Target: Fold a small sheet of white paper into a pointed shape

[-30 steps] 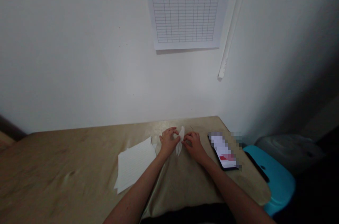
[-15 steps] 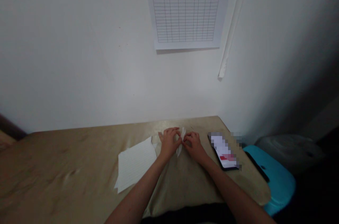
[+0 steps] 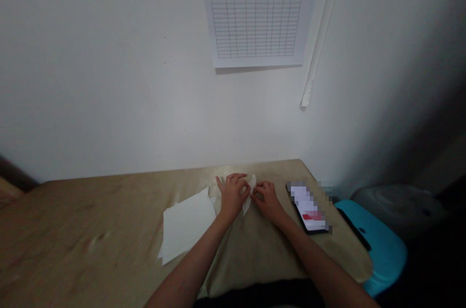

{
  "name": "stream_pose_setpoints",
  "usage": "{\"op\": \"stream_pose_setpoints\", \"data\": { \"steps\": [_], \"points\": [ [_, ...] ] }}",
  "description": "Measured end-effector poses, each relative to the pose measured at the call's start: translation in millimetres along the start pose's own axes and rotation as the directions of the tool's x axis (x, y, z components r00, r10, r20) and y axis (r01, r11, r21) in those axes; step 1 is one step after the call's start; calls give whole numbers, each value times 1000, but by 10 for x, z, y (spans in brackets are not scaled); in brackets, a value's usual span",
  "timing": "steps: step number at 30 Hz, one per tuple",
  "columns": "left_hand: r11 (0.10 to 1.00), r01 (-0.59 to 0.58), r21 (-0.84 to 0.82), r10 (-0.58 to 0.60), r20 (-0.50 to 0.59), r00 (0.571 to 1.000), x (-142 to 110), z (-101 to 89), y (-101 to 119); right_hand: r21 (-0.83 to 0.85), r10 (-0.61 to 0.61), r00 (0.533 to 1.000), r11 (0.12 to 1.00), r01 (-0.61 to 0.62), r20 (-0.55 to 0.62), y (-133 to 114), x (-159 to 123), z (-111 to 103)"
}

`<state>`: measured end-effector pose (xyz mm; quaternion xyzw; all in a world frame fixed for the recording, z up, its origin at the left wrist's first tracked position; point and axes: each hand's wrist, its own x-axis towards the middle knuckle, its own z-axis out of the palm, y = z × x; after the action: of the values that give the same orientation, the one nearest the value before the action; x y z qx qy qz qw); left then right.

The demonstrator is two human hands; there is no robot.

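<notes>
Between my hands, a small folded piece of white paper (image 3: 247,203) stands above the table, narrow and pointed at its upper end. My left hand (image 3: 233,194) pinches its left side between thumb and forefinger, the other fingers spread away. From the right, my right hand (image 3: 267,198) pinches the same paper with thumb and fingertips, its remaining fingers curled. The fingers partly cover the paper's middle. Lined white sheets (image 3: 189,225) lie loosely stacked left of my left forearm.
A phone (image 3: 307,208) with a lit, blurred screen lies right of my right hand on the brown-covered table (image 3: 109,230). Past the table's right edge is a turquoise stool or chair (image 3: 382,245). A printed grid sheet (image 3: 260,21) hangs on the white wall ahead.
My fingers have shifted slightly on the folded paper, and more of its upper part shows. Both hands stay in nearly the same place.
</notes>
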<state>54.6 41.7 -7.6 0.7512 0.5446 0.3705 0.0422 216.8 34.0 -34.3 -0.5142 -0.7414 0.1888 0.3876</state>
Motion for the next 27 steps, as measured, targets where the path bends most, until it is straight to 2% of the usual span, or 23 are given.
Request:
{"op": "stream_pose_setpoints", "data": {
  "steps": [5, 10, 20, 27],
  "points": [
    [989, 95, -115, -87, 69, 994, 58, 68, -84, -4, 5, 1000, 1000, -5, 2, 42, 1, 16],
    [978, 137, -156, -120, 116, 986, 97, 89, -174, -14, 5, 1000, 1000, -5, -5, 68, 11, 16],
    [989, 129, -72, -119, 130, 984, 22, -52, -109, -11, 26, 998, 1000, -27, -55, 114, 8, 37],
    [980, 184, -76, -167, 195, 966, 14, -79, -90, 29, 43, 997, 999, -41, -69, 107, 10, 30]
  ]
}}
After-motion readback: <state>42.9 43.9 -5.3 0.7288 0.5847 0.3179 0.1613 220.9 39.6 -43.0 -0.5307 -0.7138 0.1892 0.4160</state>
